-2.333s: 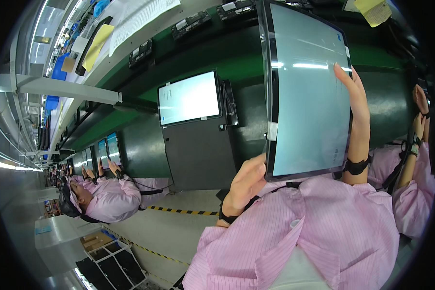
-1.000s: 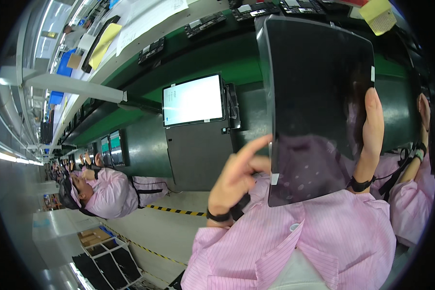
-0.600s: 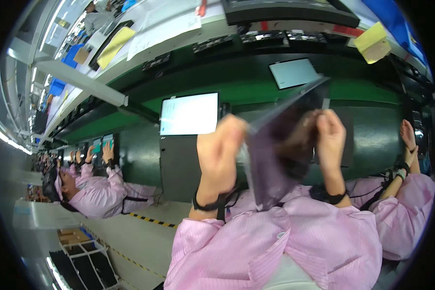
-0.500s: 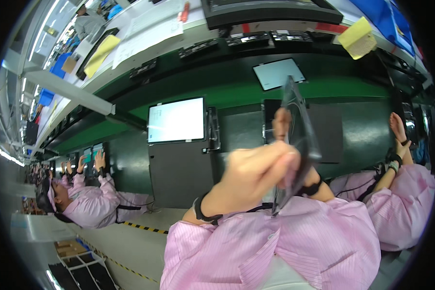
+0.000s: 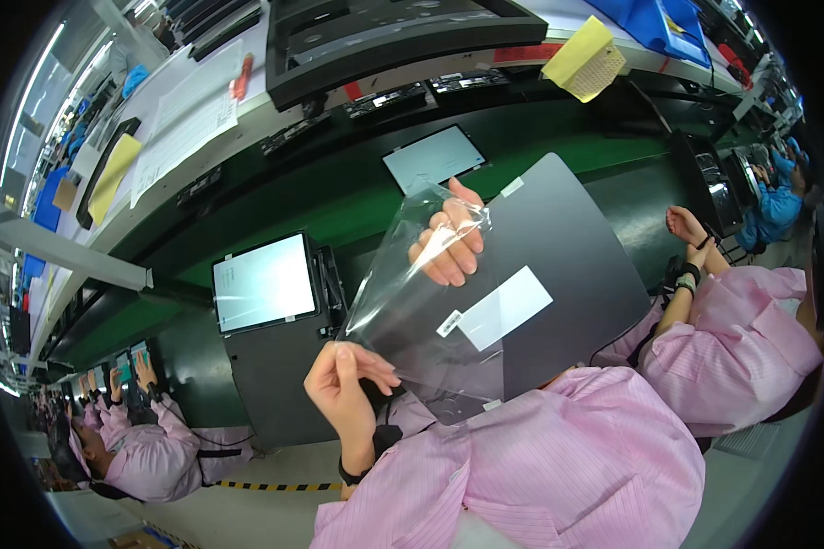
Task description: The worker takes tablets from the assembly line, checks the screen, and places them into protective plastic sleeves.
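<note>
My left hand [image 5: 346,377] pinches the lower left corner of a clear plastic film [image 5: 384,302] between thumb and fingers. The film stretches away to the right, glossy and creased, partly over a dark grey flat panel [image 5: 572,247]. That panel is tilted in front of my chest and bears a white rectangular label [image 5: 506,308] and small white tabs at its edges. My right hand [image 5: 450,236] comes from behind the panel, its fingers curled at the left edge and seen partly through the film; its wrist and forearm are hidden by the panel.
A lit tablet [image 5: 265,282] stands left above a dark board [image 5: 279,384]. Another lit tablet [image 5: 437,157] lies farther back on the green bench. A black frame [image 5: 403,46], a yellow sheet [image 5: 584,59] and papers [image 5: 188,119] occupy the shelf. Co-workers in pink sit on both sides.
The dark panel has turned from nearly edge-on to broad side in view. My left hand has moved left and down, drawing the film out. My view has shifted to the right.
</note>
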